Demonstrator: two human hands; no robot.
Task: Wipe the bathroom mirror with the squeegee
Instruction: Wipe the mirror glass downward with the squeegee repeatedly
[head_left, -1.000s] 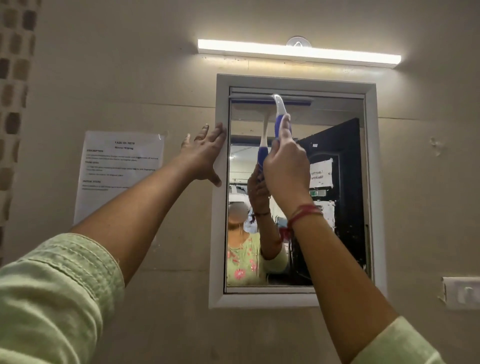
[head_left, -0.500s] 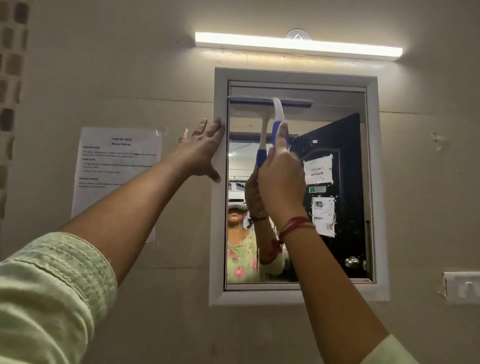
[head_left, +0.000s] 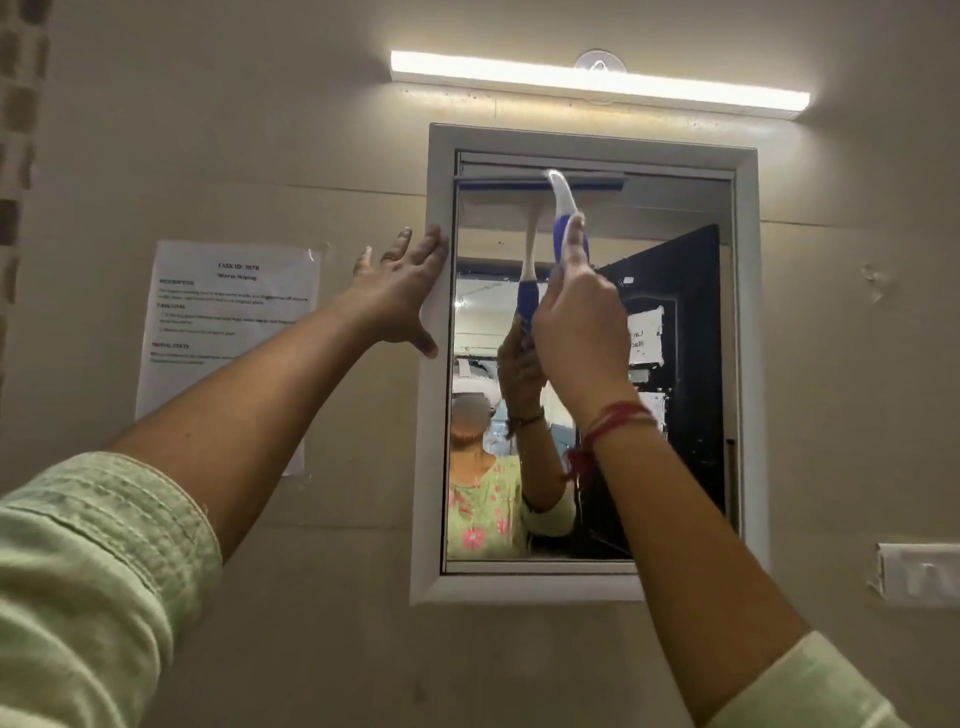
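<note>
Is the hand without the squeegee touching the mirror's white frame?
Touching. In the head view the left hand lies flat with its fingers and thumb overlapping the frame's left edge, no gap visible.

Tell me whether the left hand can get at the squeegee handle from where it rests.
Probably yes. The left hand lies open on the mirror frame, nothing between it and the squeegee, though the right hand already grips the handle.

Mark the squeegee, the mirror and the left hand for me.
squeegee (head_left: 563, 200): head view, on the white neck below the blade.
mirror (head_left: 675, 364): head view, on the glass right of the arm.
left hand (head_left: 397, 296): head view, on the back of the hand.
</note>
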